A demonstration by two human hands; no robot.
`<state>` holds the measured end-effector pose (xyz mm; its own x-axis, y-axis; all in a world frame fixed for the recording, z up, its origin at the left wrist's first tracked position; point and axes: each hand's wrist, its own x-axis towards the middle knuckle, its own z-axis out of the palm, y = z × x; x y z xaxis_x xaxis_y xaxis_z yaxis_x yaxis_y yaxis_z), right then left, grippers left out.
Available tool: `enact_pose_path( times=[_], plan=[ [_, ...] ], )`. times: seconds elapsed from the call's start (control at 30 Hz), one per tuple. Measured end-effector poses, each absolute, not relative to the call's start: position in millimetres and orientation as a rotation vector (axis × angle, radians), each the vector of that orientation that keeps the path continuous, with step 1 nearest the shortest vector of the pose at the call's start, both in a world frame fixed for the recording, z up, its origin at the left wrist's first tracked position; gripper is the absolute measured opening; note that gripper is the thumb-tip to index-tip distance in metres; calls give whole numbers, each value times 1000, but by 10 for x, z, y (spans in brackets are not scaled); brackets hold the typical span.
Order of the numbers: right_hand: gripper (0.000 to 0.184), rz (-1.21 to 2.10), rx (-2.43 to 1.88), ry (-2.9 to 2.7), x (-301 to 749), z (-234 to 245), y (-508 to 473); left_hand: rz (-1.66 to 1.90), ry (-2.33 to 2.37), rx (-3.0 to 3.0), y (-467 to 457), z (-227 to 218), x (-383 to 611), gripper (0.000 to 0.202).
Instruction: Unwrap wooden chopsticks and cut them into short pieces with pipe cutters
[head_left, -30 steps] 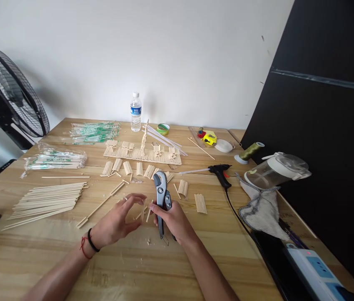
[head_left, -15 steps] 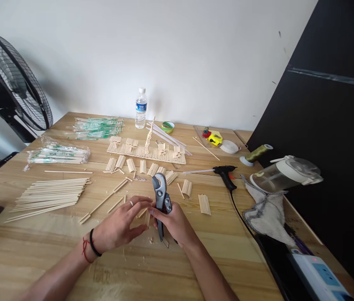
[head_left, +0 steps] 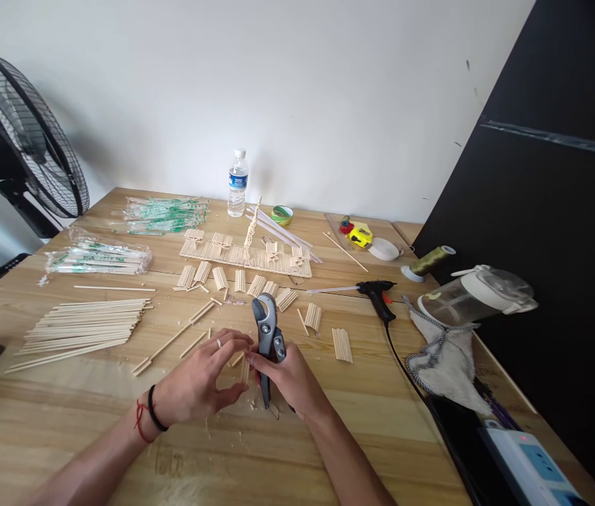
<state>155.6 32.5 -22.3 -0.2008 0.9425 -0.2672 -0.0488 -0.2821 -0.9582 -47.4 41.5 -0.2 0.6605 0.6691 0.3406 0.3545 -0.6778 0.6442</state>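
"While looking at the left hand (head_left: 202,379), say: spread or pinching?"

"Pinching. Curved into an open loop, with thumb and fingertips on opposite ends of the short sticks (head_left: 245,370). Cannot tell exactly how many, with such overlap."

"And of the right hand (head_left: 286,372)?"

"Wrapped around the grey cutter (head_left: 265,334), with the thumb stretched across to the short sticks, close beside the left fingertips. Aimed away from the right wrist, cutter head beyond the knuckles."

"Straight ahead of both hands?"

"Near at hand, a row of small stick panels (head_left: 256,284), with 2 more ahead and to the right of the right hand. Farther out, the stick model (head_left: 231,261), flat at the base, bearing 4 little stands and 1 thin, leaning tower. Behind that, upright, a water bottle (head_left: 237,181)."

"Now left of the left hand?"

"Just beyond the knuckles, a long stick (head_left: 171,344) with shorter pieces at its ends. Well to the left, a pile of long sticks (head_left: 83,327), and past that a clear packet (head_left: 100,258) of sticks."

"Right of the right hand?"

"Ahead and apart, a glue gun (head_left: 380,299). Farther right, a clear jar (head_left: 466,301) on its side, touching a cloth (head_left: 445,369)."

"All resting on what?"

"On a wooden table (head_left: 239,464)."
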Motion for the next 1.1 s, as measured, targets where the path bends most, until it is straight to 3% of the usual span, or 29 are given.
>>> enact_pose_path(
  times=[1.1],
  plan=[
    [42,1590,-1277,-1075,1542,-184,344,805,782,2398,433,-5,-468,54]
  ],
)
